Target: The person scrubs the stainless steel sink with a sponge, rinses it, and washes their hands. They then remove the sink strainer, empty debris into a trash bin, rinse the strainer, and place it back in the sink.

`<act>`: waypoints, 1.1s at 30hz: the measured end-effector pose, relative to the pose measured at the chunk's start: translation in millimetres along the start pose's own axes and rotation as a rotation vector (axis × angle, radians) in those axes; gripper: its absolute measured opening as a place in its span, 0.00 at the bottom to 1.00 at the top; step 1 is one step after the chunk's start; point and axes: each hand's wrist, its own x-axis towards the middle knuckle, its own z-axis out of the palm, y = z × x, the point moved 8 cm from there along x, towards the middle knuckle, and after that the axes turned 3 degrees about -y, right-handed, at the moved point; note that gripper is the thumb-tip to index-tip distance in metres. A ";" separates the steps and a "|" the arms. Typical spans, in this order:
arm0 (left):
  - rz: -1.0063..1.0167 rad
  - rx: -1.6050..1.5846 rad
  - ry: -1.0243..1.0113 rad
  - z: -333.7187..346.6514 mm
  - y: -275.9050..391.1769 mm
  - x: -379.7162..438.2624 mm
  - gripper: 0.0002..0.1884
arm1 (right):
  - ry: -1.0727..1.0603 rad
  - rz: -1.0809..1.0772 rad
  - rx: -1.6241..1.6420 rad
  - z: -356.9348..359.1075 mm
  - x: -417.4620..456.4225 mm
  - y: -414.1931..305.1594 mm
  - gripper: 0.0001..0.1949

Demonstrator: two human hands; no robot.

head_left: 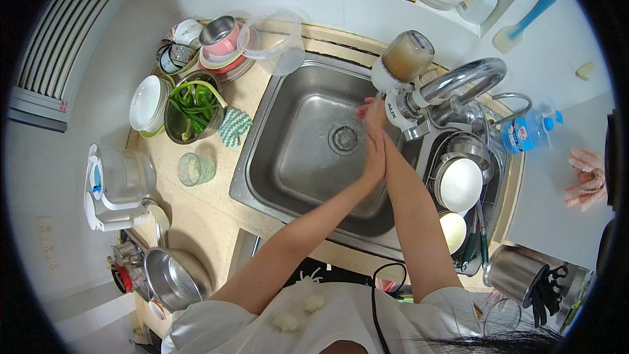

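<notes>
Both my hands are together over the right side of a stainless steel sink (314,157), beneath a faucet with a white filter attachment (400,110). My left hand (374,156) lies against the wrist of my right hand (376,115); that one reaches up to the spout, where something reddish shows at its fingertips. I cannot tell whether this is a held thing or the fingers themselves. Water seems to run over the hands. The round drain strainer (344,138) lies just left of them. Part of the fingers is hidden or blurred.
A metal bowl of green vegetables (194,108), a green-and-white cloth (235,128) and a glass (196,169) stand left of the sink. A rack at right holds white bowls (461,185). A clear plastic tub (280,54) stands at the sink's back left corner.
</notes>
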 end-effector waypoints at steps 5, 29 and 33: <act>-0.407 -0.278 -0.199 10.2 -12.1 -23.4 0.26 | -0.275 0.066 0.683 16.9 0.4 -1.9 0.22; -0.205 0.331 -0.163 6.9 -61.0 69.6 0.10 | -0.153 0.610 0.855 47.1 -128.0 -1.4 0.08; -0.391 0.072 -0.098 9.5 -70.3 45.1 0.14 | -0.262 0.359 0.685 22.0 -75.9 9.6 0.09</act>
